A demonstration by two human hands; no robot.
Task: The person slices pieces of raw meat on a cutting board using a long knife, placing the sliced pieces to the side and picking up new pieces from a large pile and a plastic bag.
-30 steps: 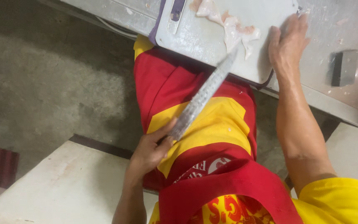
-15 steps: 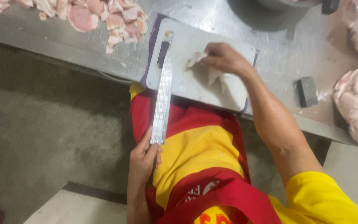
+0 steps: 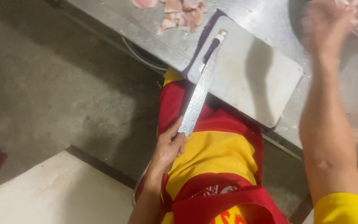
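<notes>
Your left hand (image 3: 168, 149) grips the long knife (image 3: 197, 97) by the handle, blade up over the cutting board (image 3: 249, 79), while your right hand (image 3: 326, 25), too blurred to read its grip, reaches across: crossing arms risks a cut.

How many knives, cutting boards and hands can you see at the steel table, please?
Knife in the left hand: 1
Cutting board: 1
Hands: 2, the left hand and the blurred right hand
Total: 4
</notes>
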